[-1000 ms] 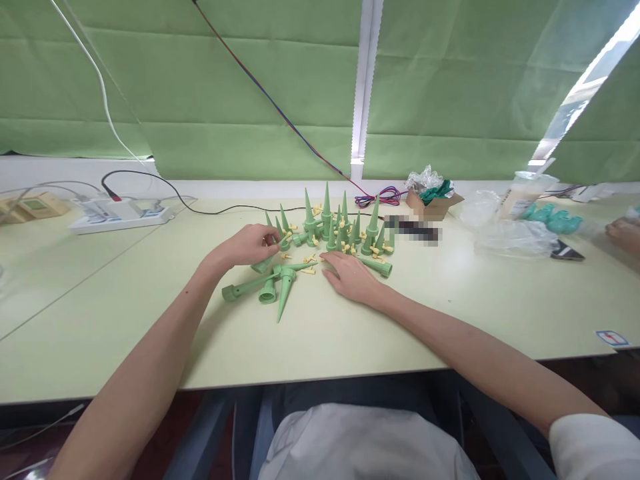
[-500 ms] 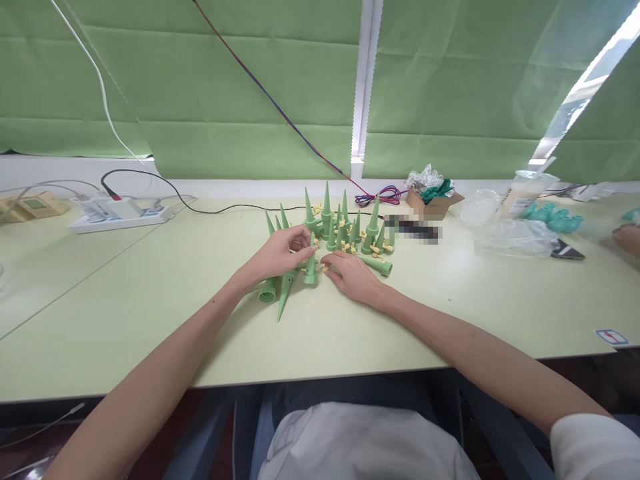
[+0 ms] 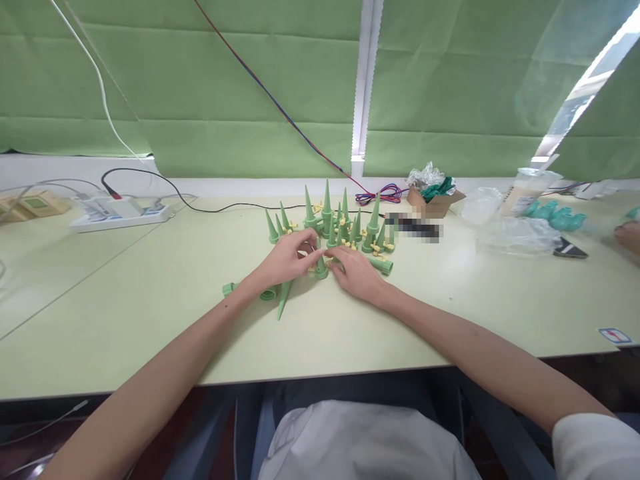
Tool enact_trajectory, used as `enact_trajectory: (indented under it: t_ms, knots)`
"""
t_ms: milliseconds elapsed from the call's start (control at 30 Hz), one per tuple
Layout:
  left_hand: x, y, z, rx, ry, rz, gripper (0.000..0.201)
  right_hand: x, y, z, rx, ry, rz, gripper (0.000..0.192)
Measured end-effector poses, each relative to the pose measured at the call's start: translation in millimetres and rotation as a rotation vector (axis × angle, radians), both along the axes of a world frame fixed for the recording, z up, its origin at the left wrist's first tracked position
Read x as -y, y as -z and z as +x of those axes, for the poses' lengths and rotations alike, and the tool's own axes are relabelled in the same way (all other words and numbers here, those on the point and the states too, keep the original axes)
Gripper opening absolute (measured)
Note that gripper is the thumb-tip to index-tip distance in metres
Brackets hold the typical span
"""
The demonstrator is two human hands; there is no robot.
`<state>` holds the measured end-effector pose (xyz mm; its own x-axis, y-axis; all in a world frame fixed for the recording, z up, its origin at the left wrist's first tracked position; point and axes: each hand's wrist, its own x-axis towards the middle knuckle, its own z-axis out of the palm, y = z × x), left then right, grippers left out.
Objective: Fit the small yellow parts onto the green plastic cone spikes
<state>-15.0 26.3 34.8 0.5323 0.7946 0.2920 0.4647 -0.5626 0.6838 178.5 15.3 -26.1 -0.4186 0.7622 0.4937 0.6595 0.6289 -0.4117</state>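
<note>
left hand [image 3: 286, 259] has come in from the lying spikes [image 3: 273, 293], fingers closed on a spike [image 3: 321, 267] | right hand [image 3: 356, 270] now pinches a yellow peg at it, we think | spike upright on table [image 3: 150, 313], before the cluster [image 3: 340, 223] | we judge fitting underway

Setting: small-parts assembly workstation, light-industrial workshop. Evidence: long pale-green bench [image 3: 125, 320] running on past a second person's hand [image 3: 629, 235] at the far right; batch of identical green plastic cone spikes [image 3: 327, 213] with loose yellow fittings [image 3: 374, 248]; open cardboard box [image 3: 434, 201] of bagged parts; clear plastic bags [image 3: 510, 235]; white power strip [image 3: 120, 215] with trailing cables; green fabric blinds [image 3: 225, 87] covering the windows behind.
</note>
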Motion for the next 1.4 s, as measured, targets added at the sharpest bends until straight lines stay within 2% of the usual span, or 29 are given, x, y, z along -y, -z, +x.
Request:
enact_trajectory:
  t_ms: [200, 400, 500, 600, 833, 967, 1167, 1400]
  knots:
    - [-0.4, 1.8, 0.4, 0.019, 0.033, 0.001, 0.026, 4.5, -1.9, -2.2, -0.136, -0.025, 0.006, 0.027]
    - [0.1, 1.6, 1.5, 0.024, 0.062, -0.017, 0.026, 4.1, -2.2, -3.7, -0.156, -0.059, -0.021, 0.014]
    - [0.9, -3.9, -1.7, -0.043, 0.056, -0.025, 0.026, 2.5, -1.8, -3.3, -0.132, -0.053, -0.02, 0.009]
    - [-0.7, -7.9, -7.1, -0.141, 0.02, 0.044, 0.024, 2.2, -1.7, -2.9, -0.101, -0.039, -0.018, 0.006]
    - [-10.3, -2.5, -14.1, -0.452, 0.068, 0.241, 0.019, 3.3, -1.7, -1.0, -0.116, -0.042, -0.052, 0.006]
    - [-10.0, -4.0, -16.0, -0.532, 0.121, 0.277, 0.019, 3.4, -1.9, 0.3, -0.138, -0.061, -0.085, 0.009]
    - [-7.4, -4.1, -15.1, -0.657, 0.122, 0.279, 0.021, 6.1, -6.1, 0.1, -0.17, -0.084, -0.143, 0.013]
    - [-9.3, 5.4, -11.2, -0.644, 0.125, 0.304, 0.022, 6.2, -5.8, -0.3, -0.212, -0.103, -0.163, 0.02]
